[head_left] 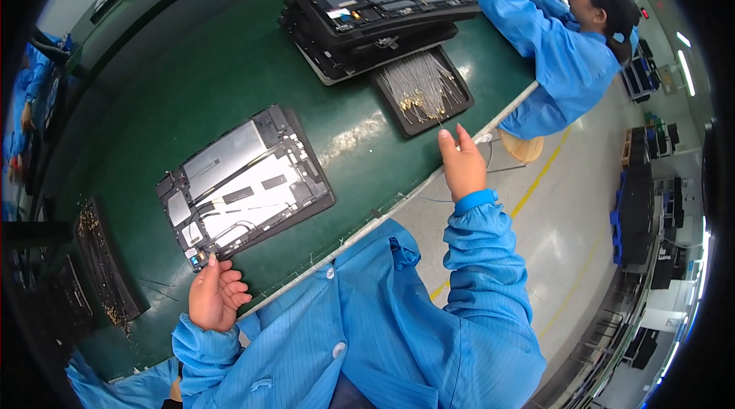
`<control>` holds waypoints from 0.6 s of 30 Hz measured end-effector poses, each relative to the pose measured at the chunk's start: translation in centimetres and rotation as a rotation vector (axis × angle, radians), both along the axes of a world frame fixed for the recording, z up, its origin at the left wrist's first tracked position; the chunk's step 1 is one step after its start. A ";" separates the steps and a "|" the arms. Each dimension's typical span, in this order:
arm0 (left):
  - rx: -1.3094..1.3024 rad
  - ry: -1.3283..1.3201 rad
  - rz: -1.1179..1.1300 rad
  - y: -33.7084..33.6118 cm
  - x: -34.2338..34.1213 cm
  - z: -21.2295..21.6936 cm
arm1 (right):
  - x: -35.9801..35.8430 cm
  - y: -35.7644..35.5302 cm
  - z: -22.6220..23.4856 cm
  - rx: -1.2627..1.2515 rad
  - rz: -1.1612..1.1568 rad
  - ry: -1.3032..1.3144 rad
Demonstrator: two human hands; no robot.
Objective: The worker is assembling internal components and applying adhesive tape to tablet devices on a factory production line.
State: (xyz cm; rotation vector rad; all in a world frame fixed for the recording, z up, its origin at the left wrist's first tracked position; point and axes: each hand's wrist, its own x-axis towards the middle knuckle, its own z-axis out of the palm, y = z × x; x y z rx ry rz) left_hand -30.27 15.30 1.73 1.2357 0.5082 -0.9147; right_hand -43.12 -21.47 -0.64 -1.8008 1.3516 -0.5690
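Observation:
An opened tablet (245, 193) with a silver inside and black frame lies on the green table to the left. My left hand (217, 298) is at its near left corner, the thumb touching the edge by a small blue part. The other fingers of that hand are loosely bent and apart. Farther right, my right hand (464, 168) is raised at the near rim of a black tray (417, 130). Many thin grey cables (421, 80) with gold-coloured ends lie in the tray. Thumb and forefinger seem to pinch one thin cable, of which little shows.
Behind the tray rises a stack of opened black tablets (383, 7). A dark tray (107, 263) with small gold-ended parts stands at the left. The table's front edge (367, 227) runs close to my body. A person in blue (559, 57) works at the right.

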 end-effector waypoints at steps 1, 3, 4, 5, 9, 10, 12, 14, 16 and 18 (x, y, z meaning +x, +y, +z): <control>0.000 0.004 -0.010 -0.1 0.0 0.0 | -0.4 0.0 -0.1 0.000 -0.010 0.004; 0.032 -0.006 0.007 -0.3 -0.1 0.2 | -1.4 0.0 -0.7 -0.044 0.139 0.085; 0.028 -0.007 -0.004 -0.4 -0.1 0.2 | -1.6 0.1 -1.1 -0.107 0.154 0.060; 0.024 -0.012 -0.006 -0.3 -0.1 0.1 | -1.7 0.1 -1.1 -0.111 0.144 0.060; 0.021 -0.031 -0.005 -0.3 -0.4 0.2 | -0.9 0.5 -0.2 -0.175 0.080 0.161; 0.023 -0.031 0.003 -0.1 -0.5 0.2 | -0.7 0.6 0.0 -0.150 0.058 0.168; -0.006 -0.067 -0.015 0.5 -0.8 0.0 | -0.5 1.0 0.3 -0.120 0.057 0.175; 0.178 -0.254 -0.043 -0.1 -2.4 0.3 | 0.1 2.3 1.1 -0.240 0.079 0.026; 0.422 -0.782 -0.243 -1.2 -4.1 0.6 | 1.6 6.3 5.5 -0.173 0.358 0.077; 0.418 -1.427 -0.539 -2.6 -4.6 2.0 | 1.4 10.5 5.7 -0.233 0.818 -0.084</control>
